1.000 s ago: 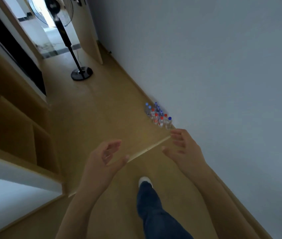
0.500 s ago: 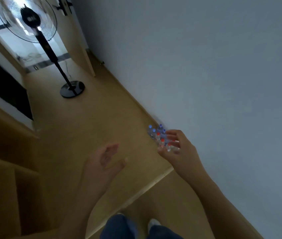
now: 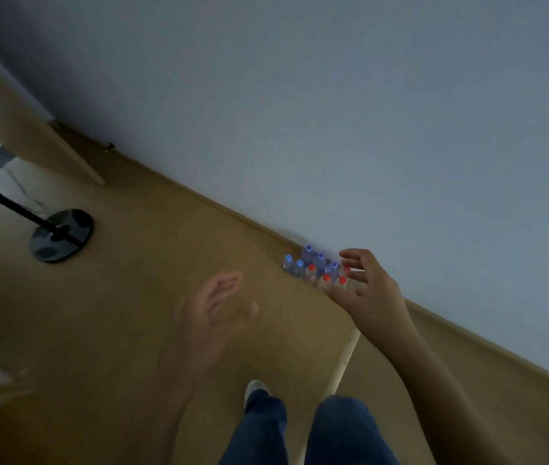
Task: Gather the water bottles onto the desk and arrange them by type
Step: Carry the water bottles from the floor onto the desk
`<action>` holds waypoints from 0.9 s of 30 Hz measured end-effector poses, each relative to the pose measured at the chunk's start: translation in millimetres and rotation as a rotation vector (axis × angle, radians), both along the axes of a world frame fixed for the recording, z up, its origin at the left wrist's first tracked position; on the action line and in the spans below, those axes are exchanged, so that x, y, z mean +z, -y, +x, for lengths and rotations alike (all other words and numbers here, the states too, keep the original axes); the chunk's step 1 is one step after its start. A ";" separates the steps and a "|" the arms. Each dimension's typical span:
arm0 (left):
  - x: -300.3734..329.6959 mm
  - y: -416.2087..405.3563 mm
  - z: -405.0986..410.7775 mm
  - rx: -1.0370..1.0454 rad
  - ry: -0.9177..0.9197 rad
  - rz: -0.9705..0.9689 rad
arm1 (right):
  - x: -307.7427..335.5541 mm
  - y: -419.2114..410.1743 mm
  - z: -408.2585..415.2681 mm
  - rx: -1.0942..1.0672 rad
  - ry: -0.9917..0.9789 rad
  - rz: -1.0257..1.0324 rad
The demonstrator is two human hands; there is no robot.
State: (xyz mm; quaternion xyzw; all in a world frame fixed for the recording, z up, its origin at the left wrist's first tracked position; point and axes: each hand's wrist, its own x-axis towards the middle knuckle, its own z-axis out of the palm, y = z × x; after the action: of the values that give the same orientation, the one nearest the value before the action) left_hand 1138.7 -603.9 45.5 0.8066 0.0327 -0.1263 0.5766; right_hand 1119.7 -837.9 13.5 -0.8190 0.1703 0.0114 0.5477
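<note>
Several clear water bottles point(image 3: 313, 268) stand clustered on the wooden floor against the grey wall, some with blue caps point(image 3: 308, 249), some with red caps point(image 3: 326, 278). My right hand point(image 3: 365, 285) reaches out in front of the cluster with fingers spread, covering its right side and holding nothing. My left hand point(image 3: 219, 305) hangs loose and blurred, well left of the bottles, fingers relaxed and empty. The desk is not in view.
A standing fan's round black base point(image 3: 61, 234) and pole sit on the floor at left. An open wooden door point(image 3: 48, 142) leans by the wall at upper left. A pale threshold strip point(image 3: 343, 364) crosses the floor by my jeans-clad legs point(image 3: 300, 427).
I have walked closer to the bottles and the view has swung right. My right hand has stretched toward the cluster and now overlaps it; my left hand trails behind.
</note>
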 end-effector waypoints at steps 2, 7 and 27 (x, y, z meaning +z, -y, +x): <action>-5.1 -11.0 33.7 -0.074 -0.006 0.013 | -3.9 -13.7 16.9 -0.047 -0.029 -0.013; -19.3 -17.5 110.8 -0.238 -0.069 0.053 | -15.2 -27.2 61.6 -0.140 -0.083 -0.039; -136.1 13.8 352.0 -0.637 -0.206 0.140 | -93.3 -37.1 248.7 -0.405 -0.182 0.025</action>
State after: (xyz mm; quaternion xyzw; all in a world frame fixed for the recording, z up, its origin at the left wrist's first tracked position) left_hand 1490.7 -617.6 -90.6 0.7968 -0.1541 -0.3782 0.4453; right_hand 1368.5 -800.7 -79.8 -0.7569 0.3801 -0.0230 0.5311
